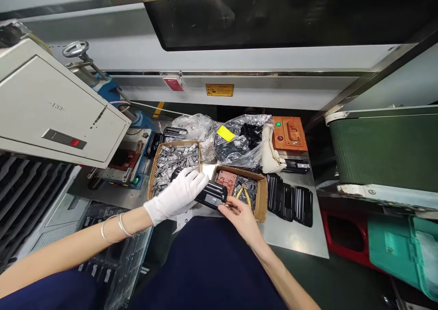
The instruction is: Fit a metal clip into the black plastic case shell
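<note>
My left hand (178, 195), in a white glove, grips a black ribbed plastic part (212, 195) from the left. My bare right hand (241, 215) touches the same part at its lower right end, fingers curled under it. Both hands hover over the front edge of a metal table (294, 239), just before two open cardboard boxes. The left box (174, 164) is full of small grey metal pieces. The right box (260, 192) holds a reddish jig, grey pieces and yellow-handled pliers (243, 192).
A row of black ribbed parts (290, 199) lies right of the boxes. Plastic bags (236, 139) of parts, an orange fixture (289, 134) and a white cloth sit behind. A grey machine cabinet (51, 109) stands left, a green conveyor belt (383, 150) right, a green bin (404, 250) below it.
</note>
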`<state>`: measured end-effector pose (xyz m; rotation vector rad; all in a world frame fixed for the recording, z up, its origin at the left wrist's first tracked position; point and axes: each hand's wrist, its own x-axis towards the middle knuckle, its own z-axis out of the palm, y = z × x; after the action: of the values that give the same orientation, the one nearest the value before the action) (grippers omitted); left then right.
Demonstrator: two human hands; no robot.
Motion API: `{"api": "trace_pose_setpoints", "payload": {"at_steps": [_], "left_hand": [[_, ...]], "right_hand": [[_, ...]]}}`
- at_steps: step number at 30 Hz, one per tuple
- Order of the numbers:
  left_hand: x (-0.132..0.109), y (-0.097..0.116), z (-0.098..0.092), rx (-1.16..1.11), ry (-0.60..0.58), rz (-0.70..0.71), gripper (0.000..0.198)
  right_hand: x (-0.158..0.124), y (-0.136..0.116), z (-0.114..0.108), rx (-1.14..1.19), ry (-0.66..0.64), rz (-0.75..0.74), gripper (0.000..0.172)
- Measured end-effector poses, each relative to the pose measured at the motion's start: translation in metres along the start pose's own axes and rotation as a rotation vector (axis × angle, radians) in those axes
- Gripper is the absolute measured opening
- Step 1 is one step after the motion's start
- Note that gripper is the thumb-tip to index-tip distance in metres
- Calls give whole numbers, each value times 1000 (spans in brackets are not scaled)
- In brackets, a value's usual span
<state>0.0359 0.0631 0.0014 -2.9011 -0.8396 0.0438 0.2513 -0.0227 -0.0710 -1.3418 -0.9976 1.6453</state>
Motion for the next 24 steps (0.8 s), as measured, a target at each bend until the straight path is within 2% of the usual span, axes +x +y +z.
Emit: {"api": "trace_pose_setpoints", "payload": {"at_steps": [7,11,14,19,22,24], "left_hand": [[17,-15,12,22,-54,6,43],[30,-27,18,-35,-104,-15,53],[38,-37,25,-61,-103,-16,48],[53,-54,47,-277,-153,-108,49],[63,-66,60,-420,-169,-200,55],[66,-73,64,-502,-153,-291,52]], "right_hand": [[23,4,-8,51,-15,1,60],[41,-1,-17,34,-17,9,54],[58,-5,-22,21,-25,17,50],[81,-8,-27,-32,-52,41,53],[105,-20,-45,-144,-102,12,51],[134,-32,-73,-269,-71,-33,50]]}}
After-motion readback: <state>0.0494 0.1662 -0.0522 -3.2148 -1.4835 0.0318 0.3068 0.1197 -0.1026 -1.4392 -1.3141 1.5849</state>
